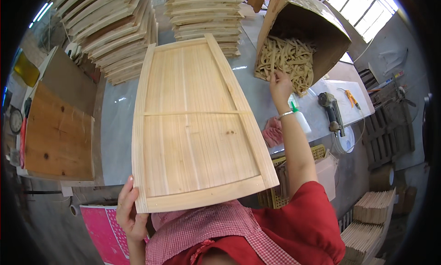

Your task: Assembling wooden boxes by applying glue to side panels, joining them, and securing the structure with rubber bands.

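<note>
A framed wooden panel (193, 141), pale with several joined boards, tilts up in front of me. My left hand (129, 205) grips its lower left corner, with the thumb out toward the near edge. Across the panel's middle, from side to side, a thin tan rubber band (193, 113) is stretched. My right hand (279, 87) reaches into the mouth of a cardboard box (327, 33) lying on its side. Its fingers are pinched at the near edge of a heap of tan rubber bands (287, 58); exactly what lies between them is partly hidden.
Stacks of similar wooden panels (108, 28) (202, 17) stand at the back of the grey table (115, 141). To the right are a white bottle with a green nozzle (298, 116), a pink cloth (273, 133), a power tool (331, 111) and an orange-handled tool (352, 99).
</note>
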Available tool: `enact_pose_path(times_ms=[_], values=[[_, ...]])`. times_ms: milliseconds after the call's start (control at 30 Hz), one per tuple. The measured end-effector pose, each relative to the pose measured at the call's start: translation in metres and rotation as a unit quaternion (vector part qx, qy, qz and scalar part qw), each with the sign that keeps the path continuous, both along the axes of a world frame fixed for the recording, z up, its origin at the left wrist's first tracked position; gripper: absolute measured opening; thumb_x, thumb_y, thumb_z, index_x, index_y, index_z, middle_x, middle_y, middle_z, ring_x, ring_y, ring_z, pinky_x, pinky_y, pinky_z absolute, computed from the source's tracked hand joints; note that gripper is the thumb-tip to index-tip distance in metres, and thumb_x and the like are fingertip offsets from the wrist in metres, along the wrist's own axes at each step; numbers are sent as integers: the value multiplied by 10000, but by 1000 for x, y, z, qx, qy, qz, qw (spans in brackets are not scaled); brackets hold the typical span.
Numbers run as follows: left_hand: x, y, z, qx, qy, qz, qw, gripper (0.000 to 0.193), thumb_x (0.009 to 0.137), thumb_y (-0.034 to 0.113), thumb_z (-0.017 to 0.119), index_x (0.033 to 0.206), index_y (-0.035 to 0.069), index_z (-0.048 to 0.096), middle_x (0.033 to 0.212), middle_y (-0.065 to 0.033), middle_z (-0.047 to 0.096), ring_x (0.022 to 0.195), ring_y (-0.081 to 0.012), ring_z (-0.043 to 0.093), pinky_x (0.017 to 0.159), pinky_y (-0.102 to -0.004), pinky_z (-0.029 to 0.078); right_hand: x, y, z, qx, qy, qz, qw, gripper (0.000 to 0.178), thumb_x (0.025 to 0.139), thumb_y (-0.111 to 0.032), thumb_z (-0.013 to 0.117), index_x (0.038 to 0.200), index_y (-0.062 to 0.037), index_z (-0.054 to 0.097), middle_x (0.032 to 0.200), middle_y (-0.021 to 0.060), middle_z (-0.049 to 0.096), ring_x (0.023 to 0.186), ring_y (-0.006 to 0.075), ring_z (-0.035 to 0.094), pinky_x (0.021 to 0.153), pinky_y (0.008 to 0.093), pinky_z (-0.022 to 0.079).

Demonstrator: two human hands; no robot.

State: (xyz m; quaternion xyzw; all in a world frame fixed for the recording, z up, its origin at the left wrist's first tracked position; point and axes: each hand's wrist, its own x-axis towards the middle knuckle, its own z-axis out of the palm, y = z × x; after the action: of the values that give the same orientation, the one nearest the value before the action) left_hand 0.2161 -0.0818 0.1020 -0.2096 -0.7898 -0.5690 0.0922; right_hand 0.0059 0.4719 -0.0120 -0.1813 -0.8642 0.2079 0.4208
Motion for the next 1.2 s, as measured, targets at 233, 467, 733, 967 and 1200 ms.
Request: enact_pose_path(times_ms=[233, 467, 733, 967, 1200], values=[[-5, 4, 0, 13, 19, -13, 1000, 469, 961, 57, 625, 1415, -51, 582, 1560, -275, 458, 1448, -368, 469, 1178, -442, 388, 44, 6, 48, 10, 112, 49, 992, 198, 929, -199, 717, 895, -4, 721, 834, 133, 679, 730, 291, 664, 675, 404, 517], [-10, 5, 3, 24, 40, -32, 998, 556, 954, 126, 640, 1464, -63, 527, 1592, -274, 418, 1476, -368, 429, 1183, -448, 376, 65, -20, 128, -153, 103, 181, 966, 169, 999, -133, 662, 883, -13, 631, 782, 24, 649, 674, 91, 607, 631, 263, 501], [4, 51, 64, -51, 375, 21, 925, 745, 762, 301, 884, 1387, 23, 589, 1546, -285, 454, 1456, -441, 438, 1166, -559, 369, 211, -216, 230, 111, -70, 560, 818, 181, 847, -36, 706, 1014, -76, 650, 809, 82, 626, 706, 224, 675, 642, 339, 533], [41, 40, 76, -157, 303, -147, 928, 232, 764, 140, 828, 971, 93, 733, 1328, -148, 662, 1308, -353, 583, 1096, -561, 427, 261, -273, 212, 75, -80, 719, 686, 180, 863, -98, 742, 1002, -52, 638, 764, 79, 624, 632, 275, 612, 579, 379, 481], [70, 28, 60, 7, 175, -169, 970, 136, 903, 105, 674, 1007, 40, 733, 1237, -235, 695, 1238, -358, 645, 1121, -509, 442, 291, -268, 191, 21, -101, 700, 707, 136, 838, -77, 765, 922, -63, 659, 729, 59, 626, 637, 252, 615, 622, 362, 467]])
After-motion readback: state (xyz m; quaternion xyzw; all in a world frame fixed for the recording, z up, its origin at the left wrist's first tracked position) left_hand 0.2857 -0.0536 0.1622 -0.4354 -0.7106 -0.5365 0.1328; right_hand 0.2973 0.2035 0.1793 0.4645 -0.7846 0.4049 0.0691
